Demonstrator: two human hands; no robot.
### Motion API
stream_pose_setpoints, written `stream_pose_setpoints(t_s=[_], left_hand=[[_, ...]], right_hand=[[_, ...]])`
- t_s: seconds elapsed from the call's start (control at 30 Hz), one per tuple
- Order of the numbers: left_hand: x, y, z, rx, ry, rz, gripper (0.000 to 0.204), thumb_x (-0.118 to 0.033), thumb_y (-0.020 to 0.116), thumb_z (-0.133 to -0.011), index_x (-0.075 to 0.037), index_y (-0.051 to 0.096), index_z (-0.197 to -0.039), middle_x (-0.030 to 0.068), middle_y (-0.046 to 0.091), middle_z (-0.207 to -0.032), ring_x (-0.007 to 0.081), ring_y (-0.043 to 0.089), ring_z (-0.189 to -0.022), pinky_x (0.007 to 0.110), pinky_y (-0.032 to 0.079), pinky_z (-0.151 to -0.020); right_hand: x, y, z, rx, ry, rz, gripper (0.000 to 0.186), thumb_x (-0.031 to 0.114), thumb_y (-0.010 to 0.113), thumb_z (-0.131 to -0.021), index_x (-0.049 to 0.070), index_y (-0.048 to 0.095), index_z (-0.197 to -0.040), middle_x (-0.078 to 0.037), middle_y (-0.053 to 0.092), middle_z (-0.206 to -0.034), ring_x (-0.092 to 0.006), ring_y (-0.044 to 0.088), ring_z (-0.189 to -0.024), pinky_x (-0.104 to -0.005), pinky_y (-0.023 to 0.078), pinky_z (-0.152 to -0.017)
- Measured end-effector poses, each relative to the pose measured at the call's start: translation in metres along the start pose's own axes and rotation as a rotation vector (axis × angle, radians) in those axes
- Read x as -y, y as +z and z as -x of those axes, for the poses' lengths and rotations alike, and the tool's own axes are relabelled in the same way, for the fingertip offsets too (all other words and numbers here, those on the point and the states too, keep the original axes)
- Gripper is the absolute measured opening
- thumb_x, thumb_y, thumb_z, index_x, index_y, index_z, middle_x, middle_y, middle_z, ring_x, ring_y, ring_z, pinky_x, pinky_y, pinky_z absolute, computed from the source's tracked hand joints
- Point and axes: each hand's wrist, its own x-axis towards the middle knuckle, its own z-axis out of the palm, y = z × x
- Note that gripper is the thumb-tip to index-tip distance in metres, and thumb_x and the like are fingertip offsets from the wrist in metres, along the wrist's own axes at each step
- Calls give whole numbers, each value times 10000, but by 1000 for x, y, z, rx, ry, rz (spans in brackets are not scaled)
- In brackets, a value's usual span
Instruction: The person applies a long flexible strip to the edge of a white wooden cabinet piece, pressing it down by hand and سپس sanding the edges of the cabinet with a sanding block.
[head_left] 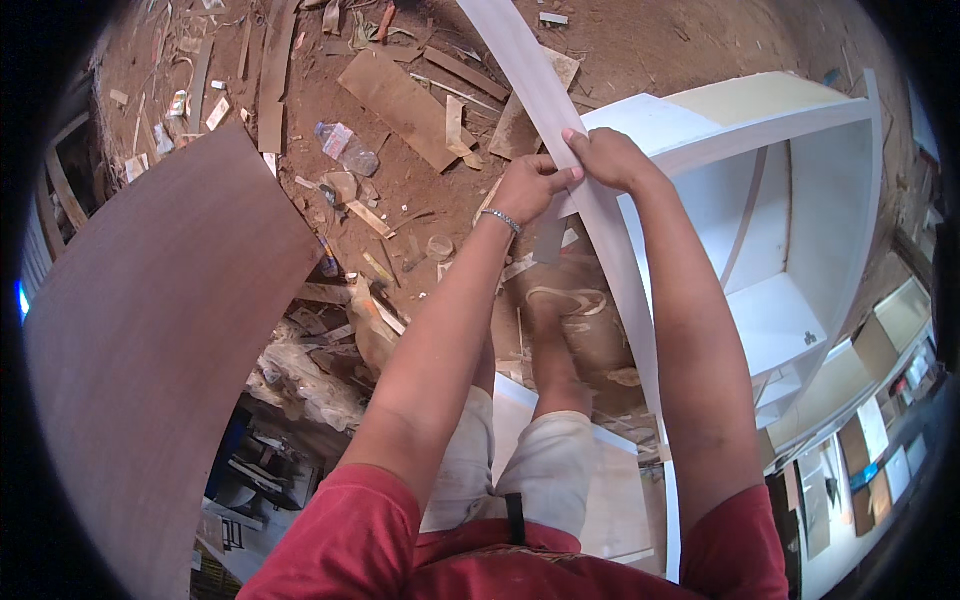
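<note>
Pale strip: outstretched left hand and right hand grip it.

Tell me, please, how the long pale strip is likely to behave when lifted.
The pale strip is probably light for its size, since the left hand and right hand appear to pinch it between thumbs and fingers. Long and narrow, it may flex, though the wide view exaggerates curves.

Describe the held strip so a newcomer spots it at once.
Find the white cabinet at right. Left of its opening, the left hand and right hand hold a long strip. Unlike the brown scraps on the dirt, it looks whitish and far longer.
</note>
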Motion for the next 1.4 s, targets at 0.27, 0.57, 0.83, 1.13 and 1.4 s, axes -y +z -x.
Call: stream_pose_setpoints(t_s=[0.27, 0.57, 0.83, 1.13, 1.4], left_hand=[[0, 5, 5, -68, 124, -130, 357, -316, 818, -890, 16, 786, -1019, 56, 749, -841, 115, 640, -760, 303, 519, -714], [-20, 8, 29, -31, 9, -197, 558, -470, 839, -844, 45, 766, -1046, 110, 752, -927, 161, 676, -815, 312, 538, -743], [5, 12, -7, -34, 142, -348, 566, -435, 855, -830, 25, 738, -1139, 92, 733, -1036, 176, 668, -887, 336, 542, -776], [4, 21, -25, -7, 15, -248, 521, -399, 862, -825, -40, 732, -1178, 57, 717, -1065, 170, 639, -952, 307, 488, -829], [12, 13, -23, -111, 162, -387, 576, -435, 869, -815, 3, 728, -1161, 83, 730, -1044, 184, 669, -935, 349, 533, -816]], right_hand=[[7, -5, 5, 11, 11, -2, 681, 553, 455, -1034, -65, 740, -1047, -264, 734, -1056, -425, 680, -1085, -484, 501, -972], [-14, 16, 64, -265, -199, -685, 372, 340, 698, -955, 23, 736, -1146, -220, 743, -987, -354, 713, -933, -422, 536, -845], [-41, -15, 18, -176, -454, -38, 338, 170, 748, -802, 46, 751, -1116, -145, 770, -936, -267, 710, -842, -418, 541, -797], [-44, -27, -16, -10, -480, -119, 463, 97, 745, -625, 45, 755, -1086, -157, 772, -1001, -273, 712, -925, -402, 548, -825], [-35, -15, 11, -55, -476, -150, 452, 100, 693, -726, 92, 736, -1176, -150, 765, -1044, -323, 728, -962, -426, 554, -859]])
